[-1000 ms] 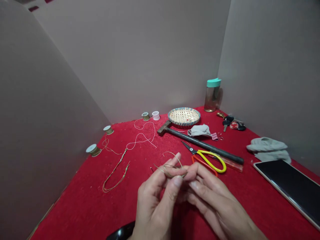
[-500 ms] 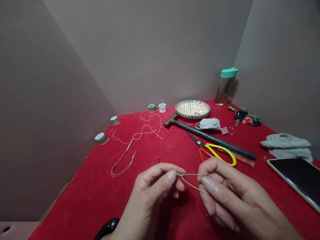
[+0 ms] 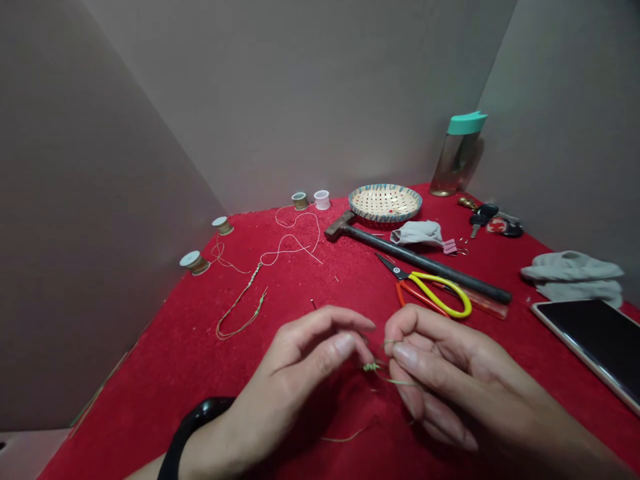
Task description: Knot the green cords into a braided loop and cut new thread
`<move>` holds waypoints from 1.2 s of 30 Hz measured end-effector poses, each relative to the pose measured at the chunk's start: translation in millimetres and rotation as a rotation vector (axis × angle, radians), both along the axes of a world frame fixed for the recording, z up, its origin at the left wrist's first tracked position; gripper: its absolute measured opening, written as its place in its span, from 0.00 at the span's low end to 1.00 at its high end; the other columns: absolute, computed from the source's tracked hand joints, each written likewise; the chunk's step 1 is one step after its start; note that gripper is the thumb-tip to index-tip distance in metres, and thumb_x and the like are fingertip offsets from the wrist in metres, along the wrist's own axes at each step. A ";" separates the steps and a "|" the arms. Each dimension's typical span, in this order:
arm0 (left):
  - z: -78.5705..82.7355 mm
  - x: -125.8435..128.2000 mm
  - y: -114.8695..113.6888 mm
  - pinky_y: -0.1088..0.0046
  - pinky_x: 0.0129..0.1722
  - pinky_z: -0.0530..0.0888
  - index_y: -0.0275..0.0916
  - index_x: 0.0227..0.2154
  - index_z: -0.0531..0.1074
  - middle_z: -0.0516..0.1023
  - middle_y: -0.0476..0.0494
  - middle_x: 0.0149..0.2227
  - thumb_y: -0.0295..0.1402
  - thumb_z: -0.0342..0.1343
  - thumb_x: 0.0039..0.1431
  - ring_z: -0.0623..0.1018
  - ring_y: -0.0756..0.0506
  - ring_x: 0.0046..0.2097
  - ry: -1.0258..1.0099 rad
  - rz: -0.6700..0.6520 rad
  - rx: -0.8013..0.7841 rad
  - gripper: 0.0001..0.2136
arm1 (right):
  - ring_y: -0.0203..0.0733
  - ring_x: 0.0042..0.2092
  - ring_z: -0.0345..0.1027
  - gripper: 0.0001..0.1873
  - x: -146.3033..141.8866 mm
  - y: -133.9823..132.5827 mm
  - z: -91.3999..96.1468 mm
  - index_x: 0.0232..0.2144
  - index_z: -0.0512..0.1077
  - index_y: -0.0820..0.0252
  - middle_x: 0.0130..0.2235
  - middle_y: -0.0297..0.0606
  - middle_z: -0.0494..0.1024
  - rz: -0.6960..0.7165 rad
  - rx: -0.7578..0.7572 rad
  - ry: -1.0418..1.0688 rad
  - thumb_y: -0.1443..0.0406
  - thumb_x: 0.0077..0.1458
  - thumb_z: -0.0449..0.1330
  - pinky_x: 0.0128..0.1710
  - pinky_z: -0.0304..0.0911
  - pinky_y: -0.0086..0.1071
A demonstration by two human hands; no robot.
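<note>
Over the near part of the red cloth, my left hand (image 3: 305, 373) and my right hand (image 3: 450, 373) meet fingertip to fingertip. Both pinch a thin green-tan thread (image 3: 373, 367) that has a small knot between them. A loose end of the thread (image 3: 345, 438) trails onto the cloth below. My left wrist wears a black band (image 3: 187, 427). A braided length of thread (image 3: 240, 303) lies to the left, apart from both hands.
Yellow and orange scissors (image 3: 435, 293), a hammer (image 3: 415, 257), a woven dish (image 3: 385, 202), a grey rag (image 3: 417, 233) and a teal-lidded jar (image 3: 457, 157) lie beyond. Thread spools (image 3: 195, 262) line the left wall. A phone (image 3: 595, 343), grey cloth (image 3: 573, 277) and keys (image 3: 493, 223) sit right.
The thread was stretched taut between my hands; now my hands are closer together, with a small knot showing between the fingertips. The view has tilted slightly down.
</note>
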State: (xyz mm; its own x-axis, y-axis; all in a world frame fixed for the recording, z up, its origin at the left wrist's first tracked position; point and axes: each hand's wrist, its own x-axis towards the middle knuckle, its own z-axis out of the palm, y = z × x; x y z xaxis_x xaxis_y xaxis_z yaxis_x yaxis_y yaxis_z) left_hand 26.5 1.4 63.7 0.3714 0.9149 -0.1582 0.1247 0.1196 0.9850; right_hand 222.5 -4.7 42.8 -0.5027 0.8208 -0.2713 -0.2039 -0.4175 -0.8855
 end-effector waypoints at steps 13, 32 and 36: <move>-9.2 1.9 0.3 0.79 0.30 0.64 0.34 0.36 0.75 0.74 0.48 0.27 0.33 0.54 0.64 0.68 0.54 0.27 -0.310 -0.065 -0.329 0.08 | 0.24 0.17 0.48 0.16 0.0 5.6 -12.6 0.35 0.65 0.57 0.21 0.25 0.67 -0.027 0.050 0.000 0.51 0.61 0.59 0.15 0.46 0.17; -38.2 -0.6 -0.1 0.74 0.29 0.60 0.39 0.29 0.68 0.66 0.53 0.22 0.44 0.60 0.58 0.63 0.51 0.26 -0.144 -0.087 -0.249 0.14 | 0.28 0.19 0.45 0.11 -9.9 4.0 -13.8 0.32 0.63 0.58 0.19 0.22 0.55 -0.015 0.220 -0.189 0.57 0.61 0.52 0.16 0.43 0.22; -57.2 -5.2 1.8 0.73 0.28 0.60 0.39 0.26 0.69 0.65 0.51 0.24 0.46 0.63 0.53 0.63 0.50 0.27 -0.122 0.023 -0.183 0.15 | 0.33 0.24 0.52 0.10 -13.5 -0.8 -11.9 0.31 0.63 0.58 0.22 0.27 0.58 -0.052 0.295 -0.290 0.59 0.60 0.49 0.22 0.50 0.26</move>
State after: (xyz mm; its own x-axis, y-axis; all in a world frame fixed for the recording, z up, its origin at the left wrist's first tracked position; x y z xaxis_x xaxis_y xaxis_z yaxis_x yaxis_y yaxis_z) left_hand 21.3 3.2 6.5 0.3775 0.8835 -0.2774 0.0014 0.2990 0.9542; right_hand 209.0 -5.5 30.9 -0.3959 0.9068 -0.1449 0.0571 -0.1331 -0.9895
